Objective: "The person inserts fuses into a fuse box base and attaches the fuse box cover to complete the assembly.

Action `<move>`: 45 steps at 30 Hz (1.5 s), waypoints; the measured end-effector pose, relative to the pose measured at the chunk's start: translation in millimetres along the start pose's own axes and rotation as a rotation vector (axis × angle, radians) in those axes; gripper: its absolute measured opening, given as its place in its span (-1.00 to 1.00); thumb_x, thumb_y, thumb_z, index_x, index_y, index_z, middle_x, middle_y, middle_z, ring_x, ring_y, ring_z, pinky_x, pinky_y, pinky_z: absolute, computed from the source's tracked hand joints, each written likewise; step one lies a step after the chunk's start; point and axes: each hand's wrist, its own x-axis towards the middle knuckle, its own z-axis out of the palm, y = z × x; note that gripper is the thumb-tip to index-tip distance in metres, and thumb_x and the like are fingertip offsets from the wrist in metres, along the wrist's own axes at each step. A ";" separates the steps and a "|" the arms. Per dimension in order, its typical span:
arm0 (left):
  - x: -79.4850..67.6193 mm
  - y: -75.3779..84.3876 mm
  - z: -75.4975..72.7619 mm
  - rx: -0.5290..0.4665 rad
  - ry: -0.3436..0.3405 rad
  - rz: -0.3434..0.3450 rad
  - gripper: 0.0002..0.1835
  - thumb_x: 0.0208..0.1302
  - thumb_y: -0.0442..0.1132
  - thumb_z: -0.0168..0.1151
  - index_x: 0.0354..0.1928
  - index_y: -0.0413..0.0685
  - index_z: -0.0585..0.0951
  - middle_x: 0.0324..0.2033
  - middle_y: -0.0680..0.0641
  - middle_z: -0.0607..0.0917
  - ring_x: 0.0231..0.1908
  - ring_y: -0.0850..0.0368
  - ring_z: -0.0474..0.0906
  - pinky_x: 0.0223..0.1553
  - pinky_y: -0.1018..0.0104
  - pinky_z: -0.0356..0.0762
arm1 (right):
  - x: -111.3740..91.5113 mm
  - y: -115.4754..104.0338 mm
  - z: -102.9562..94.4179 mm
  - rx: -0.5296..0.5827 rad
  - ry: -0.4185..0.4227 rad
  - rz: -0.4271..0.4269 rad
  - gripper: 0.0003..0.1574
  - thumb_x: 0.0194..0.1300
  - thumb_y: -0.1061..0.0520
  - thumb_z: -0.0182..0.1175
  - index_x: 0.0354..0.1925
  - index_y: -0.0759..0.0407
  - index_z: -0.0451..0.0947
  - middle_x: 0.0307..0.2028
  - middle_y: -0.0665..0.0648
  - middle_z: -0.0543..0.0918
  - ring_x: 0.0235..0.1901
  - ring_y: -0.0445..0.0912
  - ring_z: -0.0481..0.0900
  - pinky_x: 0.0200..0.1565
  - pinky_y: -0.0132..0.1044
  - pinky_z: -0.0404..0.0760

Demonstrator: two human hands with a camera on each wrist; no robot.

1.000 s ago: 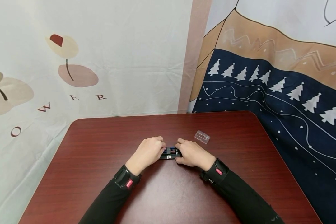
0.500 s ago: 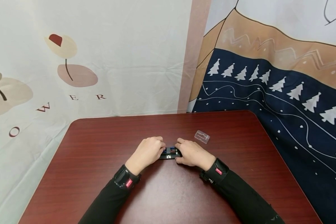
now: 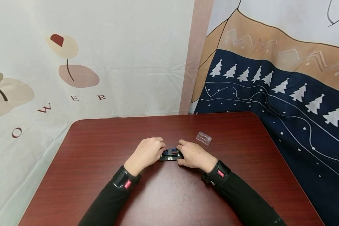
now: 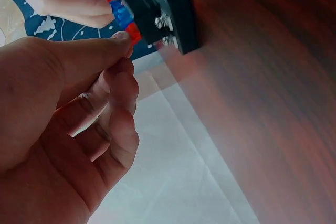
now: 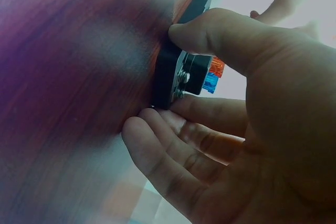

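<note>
A black fuse block [image 3: 170,158] with metal screw terminals lies on the table in front of the person. Red and blue blade fuses stand in a row along it. My right hand [image 3: 197,154] grips its right end, thumb [image 5: 197,31] on the near side and fingers on the far side. At the other end is my left hand [image 3: 146,154]; in the left wrist view its thumb and forefinger pinch at the end red fuse [image 4: 135,34]. A blue fuse [image 4: 122,15] sits beside that one, and the fingertips partly hide the end red fuse.
A clear plastic cover [image 3: 204,138] lies on the reddish-brown wooden table [image 3: 169,201], just behind the right hand. Printed cloths hang behind the table: a white one [image 3: 141,62] and a navy one with trees [image 3: 243,94].
My left hand has shifted slightly left, and more of the fuse block's left end shows. The right hand, the block and the clear cover stay in place.
</note>
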 end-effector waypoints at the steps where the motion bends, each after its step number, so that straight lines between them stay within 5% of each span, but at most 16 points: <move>1: -0.1 -0.7 -1.6 -0.003 0.009 -0.006 -0.89 0.38 -0.23 0.37 -0.25 0.04 0.85 -0.35 0.09 0.70 -0.33 0.09 0.74 -0.35 0.07 0.74 | 0.0 0.1 -0.1 -0.001 0.002 0.000 -0.44 0.18 -0.12 0.45 0.04 0.18 0.71 -0.13 0.01 0.53 -0.31 -0.14 0.56 -0.18 -0.10 0.66; 11: -5.2 -5.8 -14.0 -0.019 0.048 -0.032 -0.82 0.44 -0.08 0.32 -0.15 0.06 0.85 -0.32 0.08 0.68 -0.37 0.16 0.68 -0.36 0.14 0.71 | -0.1 0.1 0.3 0.012 -0.008 0.007 -0.40 0.20 -0.13 0.45 0.08 0.19 0.70 -0.11 0.01 0.54 -0.29 -0.14 0.56 -0.15 -0.11 0.66; 19: -10.9 -7.3 -10.2 -0.096 -0.109 -0.068 -0.54 0.28 0.18 0.43 -0.03 -0.03 0.79 -0.24 0.00 0.68 -0.35 0.13 0.59 -0.28 0.04 0.68 | 3.8 -3.5 4.7 0.013 -0.021 0.007 -0.41 0.20 -0.14 0.45 0.08 0.17 0.70 -0.12 0.01 0.52 -0.30 -0.13 0.53 -0.18 -0.12 0.61; 28: -20.6 -13.3 4.7 -0.050 -0.217 -0.151 -0.36 0.13 0.26 0.52 0.09 -0.05 0.75 -0.18 0.02 0.63 -0.26 0.08 0.60 -0.18 0.02 0.69 | 5.3 -7.7 3.1 0.015 -0.023 0.007 -0.38 0.21 -0.13 0.44 0.12 0.20 0.69 -0.11 0.02 0.53 -0.28 -0.12 0.55 -0.15 -0.09 0.65; 45: -16.9 -8.1 8.7 -0.068 -0.203 -0.087 -0.60 0.19 0.13 0.53 -0.10 0.00 0.81 -0.32 0.10 0.51 -0.37 0.16 0.50 -0.27 0.07 0.65 | 0.4 -2.4 0.8 0.033 -0.016 0.021 -0.40 0.21 -0.11 0.45 0.11 0.19 0.69 -0.13 0.01 0.53 -0.31 -0.13 0.54 -0.16 -0.13 0.64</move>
